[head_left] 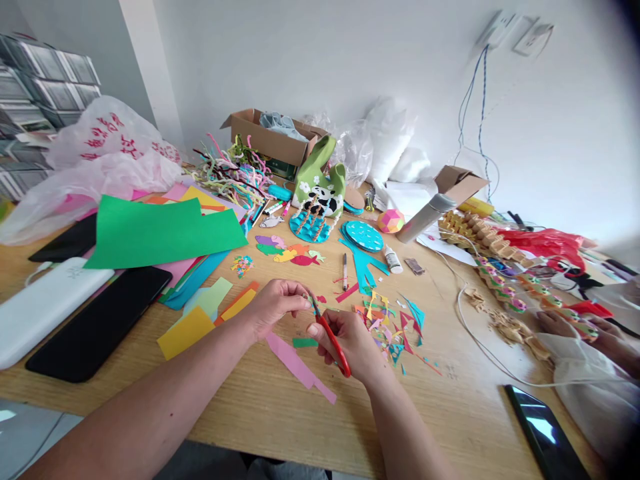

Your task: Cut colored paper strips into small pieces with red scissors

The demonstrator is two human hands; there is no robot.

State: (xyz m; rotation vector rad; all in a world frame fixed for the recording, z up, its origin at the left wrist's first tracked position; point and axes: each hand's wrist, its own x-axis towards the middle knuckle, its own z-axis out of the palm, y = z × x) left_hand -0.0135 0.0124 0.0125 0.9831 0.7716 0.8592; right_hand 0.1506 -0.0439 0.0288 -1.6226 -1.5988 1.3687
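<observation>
My right hand (345,340) is closed round the handles of red scissors (334,343), whose blades point up and left toward my other hand. The fingers of my left hand (280,307) are pinched together beside the blade tips; what they hold is too small to make out. Just below my hands lie a pink paper strip (297,363) and a small green paper piece (305,343). Colored paper scraps (390,327) are scattered to the right. Beyond my hands are paper fish cutouts (300,257) in several colors and a small pile of confetti bits (243,266).
Green sheets (150,230), a black phone (100,323) and a white power bank (50,307) lie left. Behind stand a panda bag (320,190) and a gray bottle (425,217). At right, another person's hands (585,330) are near a white cable (480,343) and a phone (543,427).
</observation>
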